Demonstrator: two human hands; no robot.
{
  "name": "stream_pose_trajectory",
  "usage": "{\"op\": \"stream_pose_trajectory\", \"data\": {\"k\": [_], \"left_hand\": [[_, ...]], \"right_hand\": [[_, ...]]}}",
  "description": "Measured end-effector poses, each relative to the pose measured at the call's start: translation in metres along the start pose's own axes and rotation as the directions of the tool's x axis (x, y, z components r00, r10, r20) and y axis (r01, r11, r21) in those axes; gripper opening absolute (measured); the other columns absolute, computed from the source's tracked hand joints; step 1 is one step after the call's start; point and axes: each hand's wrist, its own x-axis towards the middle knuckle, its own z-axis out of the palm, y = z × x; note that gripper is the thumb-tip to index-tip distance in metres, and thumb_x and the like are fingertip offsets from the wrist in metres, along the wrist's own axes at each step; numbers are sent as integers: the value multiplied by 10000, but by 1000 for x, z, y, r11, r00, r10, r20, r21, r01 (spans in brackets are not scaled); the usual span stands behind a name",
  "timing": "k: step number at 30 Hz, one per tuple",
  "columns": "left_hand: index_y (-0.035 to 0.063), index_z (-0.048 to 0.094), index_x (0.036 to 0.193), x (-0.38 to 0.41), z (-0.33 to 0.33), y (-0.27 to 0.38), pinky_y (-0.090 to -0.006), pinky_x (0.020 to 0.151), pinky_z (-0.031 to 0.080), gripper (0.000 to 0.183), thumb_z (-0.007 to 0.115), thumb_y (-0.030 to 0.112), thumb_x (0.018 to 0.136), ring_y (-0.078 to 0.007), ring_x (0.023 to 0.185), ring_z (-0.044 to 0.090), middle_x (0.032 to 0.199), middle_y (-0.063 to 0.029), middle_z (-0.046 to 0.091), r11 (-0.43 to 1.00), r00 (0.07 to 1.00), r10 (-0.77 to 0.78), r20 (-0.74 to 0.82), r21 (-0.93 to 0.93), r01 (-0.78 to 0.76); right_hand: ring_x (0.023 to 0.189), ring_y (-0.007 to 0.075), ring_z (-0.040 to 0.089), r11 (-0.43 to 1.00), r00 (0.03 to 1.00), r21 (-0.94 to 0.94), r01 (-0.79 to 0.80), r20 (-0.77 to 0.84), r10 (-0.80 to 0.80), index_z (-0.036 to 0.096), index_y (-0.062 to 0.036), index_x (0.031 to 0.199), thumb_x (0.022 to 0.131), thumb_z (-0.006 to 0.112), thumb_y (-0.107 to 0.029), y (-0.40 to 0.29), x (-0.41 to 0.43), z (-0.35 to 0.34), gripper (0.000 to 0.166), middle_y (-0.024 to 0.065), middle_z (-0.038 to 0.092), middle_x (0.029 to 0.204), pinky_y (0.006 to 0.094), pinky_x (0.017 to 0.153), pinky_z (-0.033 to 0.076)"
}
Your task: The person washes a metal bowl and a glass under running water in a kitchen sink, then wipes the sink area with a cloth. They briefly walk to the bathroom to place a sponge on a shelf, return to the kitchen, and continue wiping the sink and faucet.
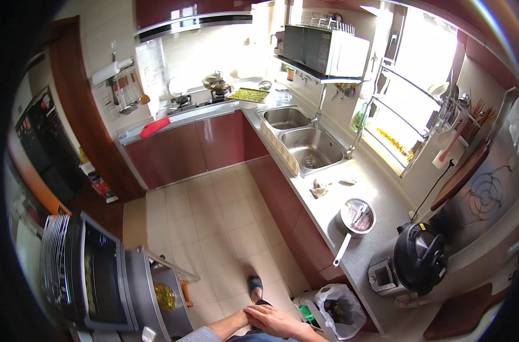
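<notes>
My left hand (240, 315) and my right hand (276, 320) rest together low in front of my body, one laid over the other, with no object visible in them. The left one is partly covered by the right. To the right, on the grey countertop (323, 220), stands a saucepan (357, 217) with pinkish contents and a metal utensil inside. Behind it lie crumpled cloths (318, 189), close to the double stainless steel sink (315, 145). An electric pressure cooker (417, 258) is at the right.
A lined trash bin (340, 310) stands beside my right hand. At the left is a countertop oven (101, 273) above a pulled-out shelf with a bowl (164, 297). By the gas stove (191, 102) lie a tray of green food (249, 95) and a red oven mitt (155, 127).
</notes>
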Motion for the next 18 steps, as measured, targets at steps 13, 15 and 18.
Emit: {"op": "stream_pose_trajectory", "data": {"k": [13,15,18], "left_hand": [[73,572,1095,-4,-360,-111,-481,790,500,281,483,311,974,-393,938,640,968,-199,681,917,960,-280,22,301,261],[82,594,1065,0,-396,-130,-481,805,505,253,502,290,953,-403,950,639,981,-199,688,944,965,-257,-59,198,263],[81,608,1089,10,-444,-151,-464,812,507,273,516,296,949,-396,958,640,998,-194,692,943,946,-308,-101,96,318]], "right_hand": [[1256,460,454,597,103,333,-730,-810,578,314,-46,1463,818,658,-103,333,187,-219,733,291,378,1427,472,1046,405],[1332,439,383,512,183,111,-852,-852,490,280,-76,1495,789,680,-110,379,181,-226,811,277,296,1495,458,1087,376],[1366,427,342,443,206,161,-882,-712,671,286,-104,1504,765,698,-111,415,178,-239,846,260,269,1520,450,1109,354]]}}
